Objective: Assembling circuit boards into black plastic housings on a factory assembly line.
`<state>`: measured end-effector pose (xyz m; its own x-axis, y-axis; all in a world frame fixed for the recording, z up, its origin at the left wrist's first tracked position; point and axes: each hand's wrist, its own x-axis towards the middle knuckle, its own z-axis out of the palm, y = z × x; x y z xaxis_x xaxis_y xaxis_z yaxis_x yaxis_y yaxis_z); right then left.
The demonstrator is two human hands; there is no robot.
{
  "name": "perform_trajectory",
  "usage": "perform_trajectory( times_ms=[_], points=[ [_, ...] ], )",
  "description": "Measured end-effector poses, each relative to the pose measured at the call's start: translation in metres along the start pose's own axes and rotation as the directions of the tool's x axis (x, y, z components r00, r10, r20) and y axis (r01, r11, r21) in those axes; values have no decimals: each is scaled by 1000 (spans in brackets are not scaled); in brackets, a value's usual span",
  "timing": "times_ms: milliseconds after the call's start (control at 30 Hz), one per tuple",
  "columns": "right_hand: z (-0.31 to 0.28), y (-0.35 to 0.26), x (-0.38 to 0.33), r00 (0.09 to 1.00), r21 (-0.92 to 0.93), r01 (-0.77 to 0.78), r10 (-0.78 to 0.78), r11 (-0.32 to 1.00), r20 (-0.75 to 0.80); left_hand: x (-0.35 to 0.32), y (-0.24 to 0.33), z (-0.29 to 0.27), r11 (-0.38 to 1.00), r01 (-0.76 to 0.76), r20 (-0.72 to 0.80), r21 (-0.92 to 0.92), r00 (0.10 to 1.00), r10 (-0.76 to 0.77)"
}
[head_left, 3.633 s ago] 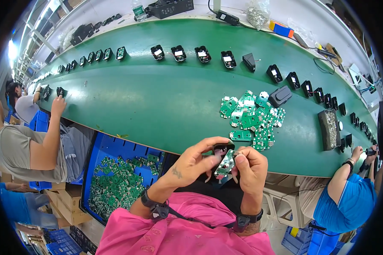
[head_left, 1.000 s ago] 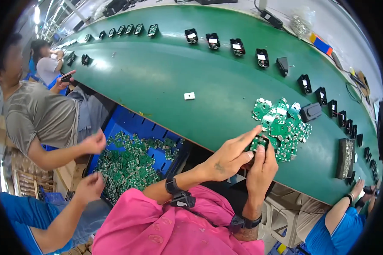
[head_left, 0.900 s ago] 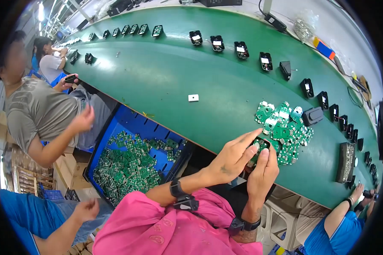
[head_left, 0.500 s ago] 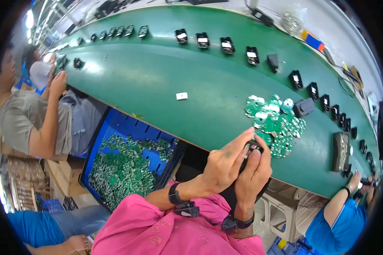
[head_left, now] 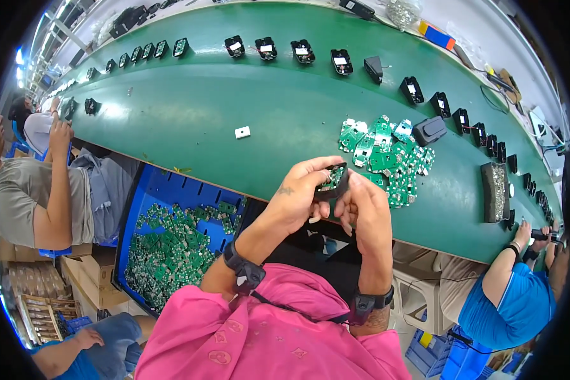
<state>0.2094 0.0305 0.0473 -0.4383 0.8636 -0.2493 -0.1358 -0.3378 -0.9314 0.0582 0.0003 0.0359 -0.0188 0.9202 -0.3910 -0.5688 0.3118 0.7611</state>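
Note:
Over the table's near edge, my left hand (head_left: 292,197) is closed around a small black plastic case (head_left: 342,185), its open side up. A green circuit board (head_left: 330,180) shows inside the case. My right hand (head_left: 368,206) is at the case's right side, fingers curled and touching its edge; its lower fingertips point down below the case. Just beyond, a loose pile of green circuit boards (head_left: 386,158) lies on the green table (head_left: 266,101). A dark grey case (head_left: 429,130) rests against the pile's far right side.
A small white block (head_left: 242,132) lies left of the pile. Open black cases (head_left: 303,52) line the far side. A blue bin (head_left: 133,209) of circuit boards (head_left: 171,253) stands at the near left. A dark foam block (head_left: 495,193) is at right. Co-workers sit on both sides.
Both hands have moved left, and the case now tilts so the board inside shows. My right hand has loosened from around it. The whole view has shifted slightly.

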Motion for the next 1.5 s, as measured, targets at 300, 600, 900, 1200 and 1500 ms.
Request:
perform_trajectory(
  times_ms=[300, 600, 900, 1200, 1500],
  points=[
    [2, -2, 0, 999, -16, 15, -14, 1000, 29, -12, 15, 10, 998, -41, 56, 51, 998, 38],
    [9, 0, -1, 993, -13, 121, -121, 993, -14, -14, 7, 16, 776, -383, 73, 502, 912, 403],
    [25, 14, -15, 812, -710, 329, -570, 623, -124, -19, -23, 18, 162, -586, 260, 794, 568, 781],
    [34, 27, -8, 864, -586, 357, -495, 728, -89, -22, -31, -1, 146, -615, 254, 775, 514, 819],
    [34, 15, 7, 994, -102, 68, -59, 993, 88, -35, 29, -29, 988, -2, -17, -154, 1000, -1]
  ],
)
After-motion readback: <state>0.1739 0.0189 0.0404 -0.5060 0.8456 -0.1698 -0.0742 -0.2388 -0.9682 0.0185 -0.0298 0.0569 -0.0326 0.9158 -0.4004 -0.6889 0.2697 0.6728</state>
